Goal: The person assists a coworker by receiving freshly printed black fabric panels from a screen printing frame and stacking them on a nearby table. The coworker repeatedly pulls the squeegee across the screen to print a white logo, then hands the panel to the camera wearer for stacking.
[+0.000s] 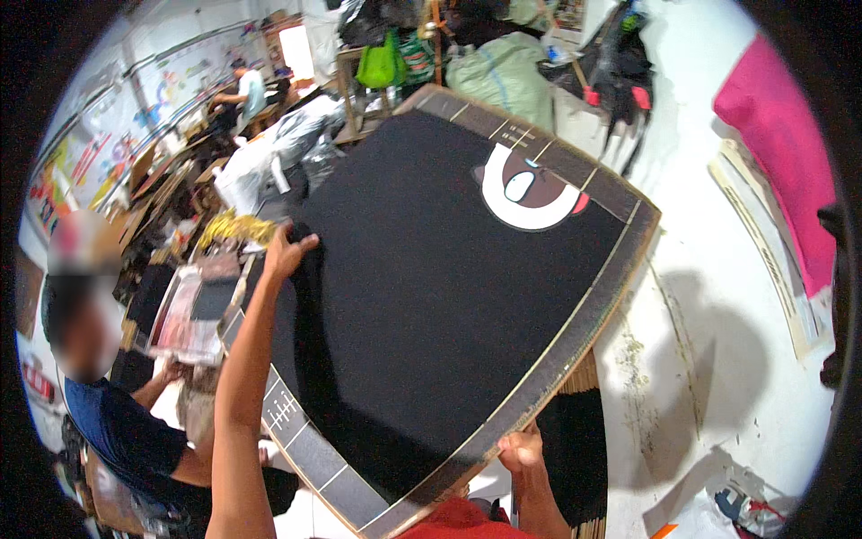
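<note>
A large flat board with a dark, white-lined border is held up at a tilt before me. A plain black sheet covers most of its face. Near the far right edge of the sheet is a cartoon print in white, brown and red. My left hand is closed on the board's left edge, where the black sheet reaches the rim. Down at the lower right edge, my right hand grips the rim; some of its fingers are hidden behind the board.
Close on my left, a co-worker in a dark blue shirt handles a framed tray. Another person sits far back. A stack of black sheets stands below the board. Sacks lie at the back; a pink sheet is at right.
</note>
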The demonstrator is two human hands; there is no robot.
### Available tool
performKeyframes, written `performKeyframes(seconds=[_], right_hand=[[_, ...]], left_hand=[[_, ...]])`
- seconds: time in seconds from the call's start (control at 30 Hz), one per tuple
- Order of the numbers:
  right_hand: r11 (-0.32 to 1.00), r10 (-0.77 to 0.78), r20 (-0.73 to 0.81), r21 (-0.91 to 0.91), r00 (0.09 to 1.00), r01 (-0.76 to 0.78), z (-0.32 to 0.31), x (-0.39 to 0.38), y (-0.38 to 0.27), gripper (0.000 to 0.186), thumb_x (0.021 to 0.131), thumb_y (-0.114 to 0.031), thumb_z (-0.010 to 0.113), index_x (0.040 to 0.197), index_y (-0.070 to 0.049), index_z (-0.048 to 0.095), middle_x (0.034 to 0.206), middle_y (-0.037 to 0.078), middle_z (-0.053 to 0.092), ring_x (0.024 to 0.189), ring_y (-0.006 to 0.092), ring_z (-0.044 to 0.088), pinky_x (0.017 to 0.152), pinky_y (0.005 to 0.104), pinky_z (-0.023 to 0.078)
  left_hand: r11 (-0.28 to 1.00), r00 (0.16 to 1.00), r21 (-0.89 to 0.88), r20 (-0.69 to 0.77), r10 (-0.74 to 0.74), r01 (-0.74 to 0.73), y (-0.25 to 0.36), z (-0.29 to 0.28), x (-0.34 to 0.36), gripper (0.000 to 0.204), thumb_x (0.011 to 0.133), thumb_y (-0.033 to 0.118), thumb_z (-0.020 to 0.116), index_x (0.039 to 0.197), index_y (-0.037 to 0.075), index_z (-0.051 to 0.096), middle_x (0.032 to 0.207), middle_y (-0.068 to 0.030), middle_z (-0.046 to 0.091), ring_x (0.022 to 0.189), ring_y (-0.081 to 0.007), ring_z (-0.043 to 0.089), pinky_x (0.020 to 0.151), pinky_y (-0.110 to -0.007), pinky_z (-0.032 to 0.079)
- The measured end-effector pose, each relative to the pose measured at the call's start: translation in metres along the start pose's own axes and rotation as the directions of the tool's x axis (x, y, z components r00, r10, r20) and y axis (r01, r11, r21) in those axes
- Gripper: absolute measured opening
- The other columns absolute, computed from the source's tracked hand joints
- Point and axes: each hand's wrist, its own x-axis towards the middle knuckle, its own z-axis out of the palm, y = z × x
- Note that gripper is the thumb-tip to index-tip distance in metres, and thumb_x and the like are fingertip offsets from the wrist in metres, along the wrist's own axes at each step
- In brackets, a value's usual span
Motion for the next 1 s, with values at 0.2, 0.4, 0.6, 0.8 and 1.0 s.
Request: performKeyframes(seconds=[0.2,0.4,0.6,0.8,1.0], right_hand=[[0.991,-0.137,-0.22,-0.032,0.966,0.133,-0.027,-0.036,-0.026,0.062,0.048,0.014,0.063,0.107,-0.004,0.054,0.097,0.008,0.061,0.088,0.0271,0.06,0.076,0.0379,0.05],[0.972,-0.232,-0.419,-0.065,0.878,0.226,-0.085,-0.071,0.01,0.051,0.065,0.015,0.065,0.11,-0.004,0.054,0.104,0.009,0.061,0.094,0.0284,0.059,0.087,0.0411,0.047],[0.99,0.119,-0.625,0.013,0.771,-0.142,-0.151,-0.123,0.098,0.027,0.082,-0.001,0.059,0.109,-0.002,0.056,0.102,0.01,0.061,0.094,0.0242,0.058,0.085,0.0364,0.047],[0.575,-0.16,-0.761,-0.59,0.629,-0.567,-0.054,-0.156,0.099,0.024,0.079,-0.009,0.062,0.101,-0.002,0.061,0.097,0.01,0.063,0.094,0.0282,0.059,0.082,0.035,0.048],[-0.549,-0.783,0.192,-0.659,0.591,-0.514,0.073,-0.12,-0.006,0.037,0.072,-0.009,0.062,0.108,-0.004,0.056,0.119,0.012,0.054,0.109,0.0287,0.051,0.094,0.043,0.039]], left_hand=[[0.966,0.965,-0.248,0.228,0.129,-0.071,0.142,0.035,0.102,0.052,0.072,0.043,0.072,0.091,-0.005,0.065,0.083,-0.012,0.064,0.075,-0.0206,0.059,0.072,-0.031,0.044],[0.833,0.89,-0.548,0.342,0.3,-0.07,0.229,0.095,0.082,0.029,0.067,0.029,0.079,0.066,0.008,0.059,0.066,0.0004,0.057,0.057,-0.0081,0.047,0.054,-0.026,0.036],[0.672,0.663,-0.685,0.368,0.652,-0.282,0.292,0.145,-0.024,0.03,0.061,0.023,0.083,0.057,0.009,0.056,0.056,0.0048,0.052,0.05,-0.0058,0.043,0.047,-0.025,0.032],[0.568,0.374,-0.648,0.427,0.823,-0.508,0.299,0.165,-0.157,0.036,0.053,0.033,0.083,0.059,0.005,0.06,0.058,-0.0077,0.059,0.051,-0.0191,0.056,0.051,-0.032,0.042],[0.335,0.011,-0.71,0.418,0.908,-0.62,0.251,0.19,-0.256,0.033,0.057,0.033,0.078,0.06,0.007,0.058,0.062,-0.0099,0.058,0.06,-0.0315,0.058,0.055,-0.041,0.046]])
